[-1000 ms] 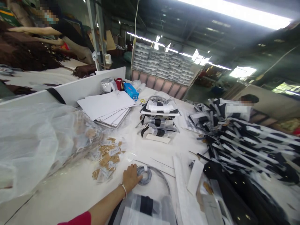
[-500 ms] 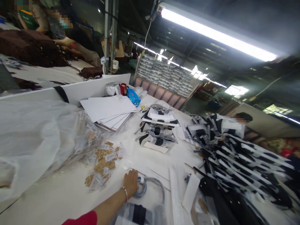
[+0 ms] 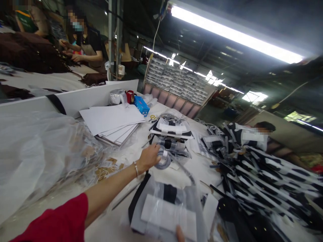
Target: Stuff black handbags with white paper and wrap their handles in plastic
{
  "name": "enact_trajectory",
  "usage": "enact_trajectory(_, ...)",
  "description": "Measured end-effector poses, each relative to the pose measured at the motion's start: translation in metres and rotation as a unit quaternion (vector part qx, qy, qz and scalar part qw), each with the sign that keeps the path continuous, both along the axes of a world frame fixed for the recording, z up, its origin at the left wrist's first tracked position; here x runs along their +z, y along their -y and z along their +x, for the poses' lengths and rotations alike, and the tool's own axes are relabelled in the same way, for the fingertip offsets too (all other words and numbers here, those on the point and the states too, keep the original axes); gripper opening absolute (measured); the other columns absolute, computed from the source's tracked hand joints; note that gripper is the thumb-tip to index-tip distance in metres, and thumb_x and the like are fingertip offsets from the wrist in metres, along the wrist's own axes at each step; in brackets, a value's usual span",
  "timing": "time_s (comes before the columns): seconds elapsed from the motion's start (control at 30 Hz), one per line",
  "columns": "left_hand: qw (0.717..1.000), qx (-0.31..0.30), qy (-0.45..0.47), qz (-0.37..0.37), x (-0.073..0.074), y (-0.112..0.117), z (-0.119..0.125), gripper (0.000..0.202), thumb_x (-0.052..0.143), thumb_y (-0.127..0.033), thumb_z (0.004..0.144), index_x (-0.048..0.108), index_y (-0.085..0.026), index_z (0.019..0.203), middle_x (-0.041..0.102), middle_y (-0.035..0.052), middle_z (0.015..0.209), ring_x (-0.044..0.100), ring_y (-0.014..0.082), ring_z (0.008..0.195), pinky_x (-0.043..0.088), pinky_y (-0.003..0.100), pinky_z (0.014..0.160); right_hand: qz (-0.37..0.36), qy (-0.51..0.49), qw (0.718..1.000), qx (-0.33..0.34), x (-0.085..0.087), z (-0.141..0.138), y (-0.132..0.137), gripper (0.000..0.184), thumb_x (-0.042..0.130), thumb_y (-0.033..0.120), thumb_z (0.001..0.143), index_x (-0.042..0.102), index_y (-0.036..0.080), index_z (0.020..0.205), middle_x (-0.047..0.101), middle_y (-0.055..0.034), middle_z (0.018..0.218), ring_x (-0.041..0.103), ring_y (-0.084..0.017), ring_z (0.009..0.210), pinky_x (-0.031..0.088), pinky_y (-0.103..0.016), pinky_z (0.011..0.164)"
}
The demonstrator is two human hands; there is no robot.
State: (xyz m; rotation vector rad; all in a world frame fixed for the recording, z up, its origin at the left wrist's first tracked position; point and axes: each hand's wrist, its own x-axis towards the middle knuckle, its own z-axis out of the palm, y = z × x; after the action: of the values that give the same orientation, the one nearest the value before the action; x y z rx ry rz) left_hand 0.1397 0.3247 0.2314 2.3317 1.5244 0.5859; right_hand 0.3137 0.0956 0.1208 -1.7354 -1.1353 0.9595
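My left hand (image 3: pixel 150 156) is closed around a coiled grey strap (image 3: pixel 164 161), held over the small stack of wrapped bags. From the coil the strap runs down to a black-and-grey bag (image 3: pixel 170 194) in clear plastic with a white paper band. Of my right hand (image 3: pixel 180 233) only one digit shows, pressed on the bag's near edge; its other fingers are hidden. Just beyond the left hand lies the stack of similar wrapped bags (image 3: pixel 171 129). Brown paper tags (image 3: pixel 108 169) with white strings lie left of my forearm, partly covered by it.
White sheets (image 3: pixel 113 117) and a blue box (image 3: pixel 141 106) lie towards the back. Clear plastic bags (image 3: pixel 37 151) cover the left. A large heap of black-and-white wrapped pieces (image 3: pixel 267 174) fills the right. A co-worker (image 3: pixel 88 50) stands beyond the low partition.
My left hand has moved forward and up with the coiled strap. The wrapped bag has come further into view, and a digit of my right hand now shows on it.
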Motion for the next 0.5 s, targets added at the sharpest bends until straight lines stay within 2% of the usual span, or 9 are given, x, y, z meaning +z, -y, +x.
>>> enact_trajectory(0.1, 0.991, 0.024, 0.056, 0.118, 0.096, -0.066, 0.018, 0.029, 0.059, -0.029, 0.086, 0.055, -0.017, 0.112, 0.058, 0.0108, 0.114, 0.057, 0.0252, 0.106, 0.047, 0.034, 0.088, 0.066, -0.125, 0.984, -0.105, 0.041, 0.017, -0.077, 0.041, 0.064, 0.053, 0.078, 0.060, 0.036, 0.115, 0.071, 0.0003, 0.107, 0.067, -0.021, 0.100, 0.060, -0.035, 0.072)
enact_trajectory(0.13, 0.982, 0.026, 0.091, 0.161, 0.125, -0.084, 0.023, 0.034, 0.061, -0.032, 0.086, 0.054, -0.016, 0.116, 0.057, 0.0115, 0.116, 0.057, 0.0249, 0.107, 0.046, 0.035, 0.091, 0.110, -0.262, 0.940, -0.191, 0.061, 0.023, -0.109, 0.042, 0.070, 0.050, 0.073, 0.062, 0.031, 0.109, 0.072, -0.0002, 0.100, 0.068, -0.020, 0.095, 0.059, -0.034, 0.074)
enact_trajectory(0.17, 0.971, 0.024, 0.128, 0.199, 0.149, -0.098, 0.027, 0.041, 0.063, -0.033, 0.086, 0.052, -0.014, 0.120, 0.057, 0.0125, 0.119, 0.056, 0.0251, 0.111, 0.045, 0.035, 0.095, 0.135, -0.372, 0.888, -0.234, 0.084, 0.029, -0.143, 0.041, 0.074, 0.045, 0.070, 0.061, 0.030, 0.106, 0.072, 0.0017, 0.095, 0.068, -0.017, 0.088, 0.059, -0.031, 0.074)
enact_trajectory(0.23, 0.951, 0.013, 0.186, 0.246, 0.175, -0.113, 0.031, 0.047, 0.063, -0.035, 0.086, 0.050, -0.013, 0.125, 0.057, 0.0131, 0.121, 0.054, 0.0260, 0.116, 0.043, 0.038, 0.100, 0.134, -0.482, 0.826, -0.259, 0.129, 0.039, -0.209, 0.030, 0.076, 0.034, 0.070, 0.061, 0.025, 0.095, 0.069, 0.0043, 0.081, 0.066, -0.013, 0.074, 0.058, -0.026, 0.067)
enact_trajectory(0.27, 0.945, 0.002, 0.206, 0.255, 0.176, -0.114, 0.030, 0.046, 0.062, -0.034, 0.086, 0.050, -0.013, 0.126, 0.058, 0.0125, 0.121, 0.054, 0.0255, 0.117, 0.043, 0.039, 0.102, 0.123, -0.505, 0.813, -0.263, 0.148, 0.044, -0.239, 0.025, 0.074, 0.030, 0.072, 0.060, 0.023, 0.091, 0.067, 0.0043, 0.076, 0.065, -0.012, 0.070, 0.057, -0.025, 0.065)
enact_trajectory(0.3, 0.942, -0.010, 0.219, 0.252, 0.166, -0.110, 0.027, 0.043, 0.061, -0.032, 0.087, 0.051, -0.014, 0.125, 0.059, 0.0115, 0.121, 0.054, 0.0247, 0.117, 0.043, 0.039, 0.103, 0.103, -0.512, 0.809, -0.270, 0.161, 0.048, -0.266, 0.022, 0.073, 0.030, 0.074, 0.058, 0.022, 0.088, 0.065, 0.0040, 0.074, 0.064, -0.011, 0.067, 0.057, -0.024, 0.063)
enact_trajectory(0.33, 0.944, -0.020, 0.225, 0.240, 0.148, -0.103, 0.021, 0.039, 0.059, -0.030, 0.087, 0.053, -0.015, 0.123, 0.061, 0.0105, 0.120, 0.056, 0.0236, 0.115, 0.043, 0.039, 0.103, 0.074, -0.504, 0.813, -0.284, 0.169, 0.052, -0.289, 0.020, 0.071, 0.031, 0.077, 0.057, 0.021, 0.086, 0.063, 0.0038, 0.073, 0.063, -0.011, 0.066, 0.057, -0.023, 0.061)
enact_trajectory(0.37, 0.951, -0.026, 0.225, 0.213, 0.121, -0.092, 0.013, 0.036, 0.058, -0.027, 0.087, 0.055, -0.016, 0.121, 0.062, 0.0102, 0.120, 0.057, 0.0232, 0.114, 0.044, 0.039, 0.103, 0.038, -0.484, 0.822, -0.300, 0.171, 0.054, -0.308, 0.021, 0.071, 0.034, 0.078, 0.056, 0.021, 0.086, 0.061, 0.0033, 0.074, 0.062, -0.011, 0.066, 0.056, -0.023, 0.060)
enact_trajectory(0.5, 0.975, 0.016, 0.215, 0.058, -0.028, -0.018, -0.038, 0.033, 0.053, -0.029, 0.087, 0.060, -0.018, 0.117, 0.067, 0.0096, 0.115, 0.062, 0.0241, 0.109, 0.050, 0.040, 0.099, -0.061, -0.395, 0.843, -0.360, 0.149, 0.063, -0.349, 0.032, 0.068, 0.047, 0.081, 0.055, 0.022, 0.097, 0.059, 0.0001, 0.088, 0.061, -0.013, 0.074, 0.056, -0.024, 0.059)
